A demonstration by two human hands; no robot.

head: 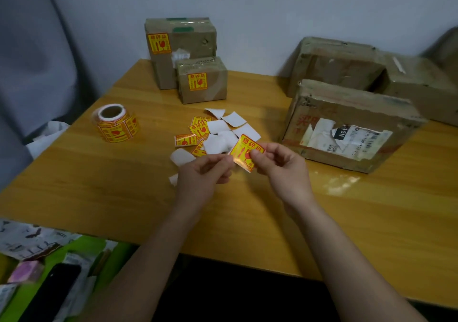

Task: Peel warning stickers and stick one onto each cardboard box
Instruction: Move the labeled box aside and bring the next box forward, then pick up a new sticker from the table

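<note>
I have one yellow sticker [244,151] over the table [99,185], my right hand [280,165] pinching its top edge and my left hand [205,173] pinching the lower corner, peeling. It could curl and stick to itself or my fingers (the glue side is hard to control), or tear if I pull unevenly. The loose stickers and white backings [218,133] lie just behind my hands. The nearest unlabelled box [352,123] sits to the right with a torn old label on its front; two boxes at the back [183,51] already carry stickers. The roll [115,123] stands well left.
</note>
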